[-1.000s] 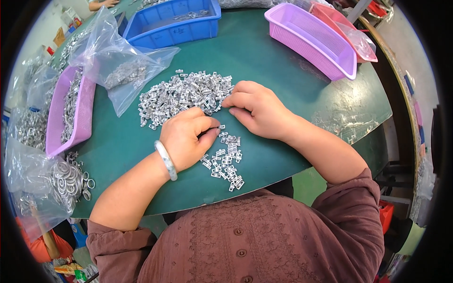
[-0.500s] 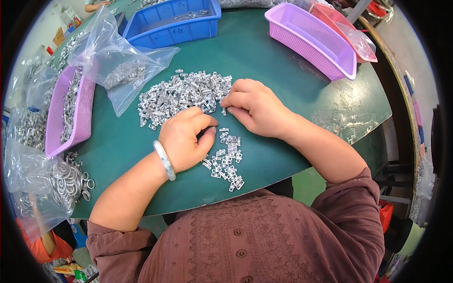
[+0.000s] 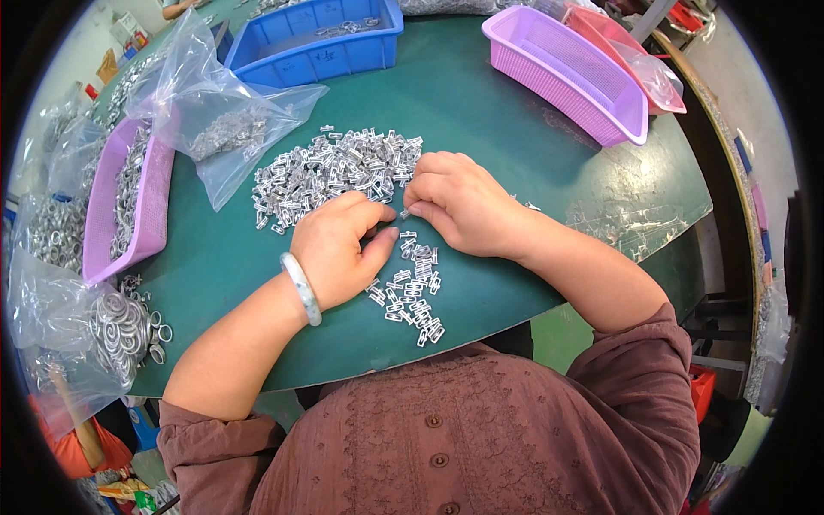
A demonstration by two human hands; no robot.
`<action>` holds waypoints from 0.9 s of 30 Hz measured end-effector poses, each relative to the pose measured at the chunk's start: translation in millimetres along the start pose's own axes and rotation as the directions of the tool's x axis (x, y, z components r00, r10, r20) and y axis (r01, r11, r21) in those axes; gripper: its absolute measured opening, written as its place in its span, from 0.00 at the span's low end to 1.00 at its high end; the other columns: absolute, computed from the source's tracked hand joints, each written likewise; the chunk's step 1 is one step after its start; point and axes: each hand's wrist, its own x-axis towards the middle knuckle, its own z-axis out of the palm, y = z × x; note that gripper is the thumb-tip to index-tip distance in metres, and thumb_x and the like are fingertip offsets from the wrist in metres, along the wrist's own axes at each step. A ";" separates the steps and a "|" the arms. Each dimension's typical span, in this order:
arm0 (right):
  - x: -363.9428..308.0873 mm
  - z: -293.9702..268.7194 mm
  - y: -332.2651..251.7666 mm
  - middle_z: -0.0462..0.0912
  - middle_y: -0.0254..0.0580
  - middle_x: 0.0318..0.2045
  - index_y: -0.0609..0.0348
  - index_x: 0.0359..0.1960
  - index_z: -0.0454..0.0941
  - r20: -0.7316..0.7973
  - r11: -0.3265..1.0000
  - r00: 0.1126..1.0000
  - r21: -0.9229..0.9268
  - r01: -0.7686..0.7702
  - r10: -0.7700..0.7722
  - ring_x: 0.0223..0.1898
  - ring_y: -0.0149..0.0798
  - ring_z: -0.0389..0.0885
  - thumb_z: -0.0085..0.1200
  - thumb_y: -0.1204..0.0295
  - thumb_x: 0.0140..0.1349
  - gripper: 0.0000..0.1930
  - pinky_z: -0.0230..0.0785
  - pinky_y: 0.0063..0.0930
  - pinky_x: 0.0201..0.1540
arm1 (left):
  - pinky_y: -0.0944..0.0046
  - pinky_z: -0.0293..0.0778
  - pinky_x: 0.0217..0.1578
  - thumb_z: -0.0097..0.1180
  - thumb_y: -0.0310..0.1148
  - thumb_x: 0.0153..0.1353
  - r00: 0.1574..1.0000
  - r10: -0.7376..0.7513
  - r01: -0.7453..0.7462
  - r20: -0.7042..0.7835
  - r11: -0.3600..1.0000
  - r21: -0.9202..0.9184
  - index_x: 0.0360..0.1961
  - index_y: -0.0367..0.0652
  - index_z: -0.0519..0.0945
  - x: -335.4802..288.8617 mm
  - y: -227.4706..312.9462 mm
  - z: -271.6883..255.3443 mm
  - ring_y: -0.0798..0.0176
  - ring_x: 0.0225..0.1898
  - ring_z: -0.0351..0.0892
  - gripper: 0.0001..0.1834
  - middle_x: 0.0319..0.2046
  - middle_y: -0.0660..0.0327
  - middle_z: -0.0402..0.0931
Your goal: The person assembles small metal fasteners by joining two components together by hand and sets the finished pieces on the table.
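Observation:
A wide heap of small silver metal buckle pieces (image 3: 339,176) lies on the green table (image 3: 481,103). Just right of the heap's near edge, my right hand (image 3: 459,202) pinches one small metal buckle piece (image 3: 405,214) between thumb and fingertips. My left hand (image 3: 335,240), with a pale bangle (image 3: 300,289) at its wrist, rests at the front of the heap. Its fingers are curled, with a small gap between index finger and thumb, facing the pinched piece; nothing shows in that gap. A smaller group of the same pieces (image 3: 416,292) lies nearer me.
A purple basket (image 3: 154,202) of metal parts stands left, beside clear plastic bags (image 3: 227,137) and metal rings (image 3: 124,335). At the back are a blue bin (image 3: 318,64) and another purple basket (image 3: 584,86). Few pieces lie behind my right wrist. The table's near edge curves before me.
My right hand has drawn slightly toward me and the left hand, carrying a small metal piece from the heap's edge. The left index finger and thumb have parted a little.

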 end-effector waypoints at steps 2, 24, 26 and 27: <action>0.6 0.6 -1.9 0.75 0.41 0.30 0.57 0.28 0.79 0.034 1.000 0.999 0.007 -0.002 0.002 0.38 0.47 0.74 0.55 0.74 0.56 0.02 0.64 0.39 0.41 | 0.59 0.73 0.28 0.61 0.32 0.54 1.000 -0.025 0.025 0.012 1.000 0.015 0.33 0.43 0.82 1.0 0.7 0.5 0.56 0.28 0.77 0.06 0.26 0.60 0.75; -1.0 0.7 -0.5 0.77 0.39 0.30 0.56 0.30 0.82 -0.028 0.996 0.999 0.083 0.034 -0.032 0.37 0.47 0.76 0.58 0.73 0.53 0.04 0.65 0.39 0.40 | 0.64 0.70 0.25 0.61 0.26 0.53 1.000 -0.013 0.013 0.002 0.999 -0.035 0.33 0.38 0.82 1.2 -0.2 1.0 0.60 0.23 0.73 0.06 0.23 0.58 0.72; -0.6 0.4 -1.7 0.77 0.38 0.31 0.56 0.31 0.81 -0.007 0.994 0.999 0.100 0.036 -0.035 0.37 0.45 0.76 0.59 0.74 0.53 0.04 0.65 0.38 0.42 | 0.64 0.69 0.25 0.63 0.28 0.52 0.999 0.029 -0.029 -0.019 1.000 0.003 0.33 0.38 0.82 0.8 -4.4 2.2 0.61 0.23 0.73 0.07 0.23 0.58 0.72; -0.7 -0.1 -1.9 0.76 0.38 0.32 0.56 0.32 0.80 0.012 0.993 0.999 0.116 0.034 -0.036 0.38 0.44 0.75 0.59 0.74 0.53 0.05 0.65 0.37 0.44 | 0.65 0.69 0.25 0.64 0.29 0.52 0.999 0.037 -0.037 -0.022 0.999 0.001 0.33 0.39 0.82 1.1 -5.7 2.7 0.62 0.23 0.73 0.07 0.23 0.58 0.72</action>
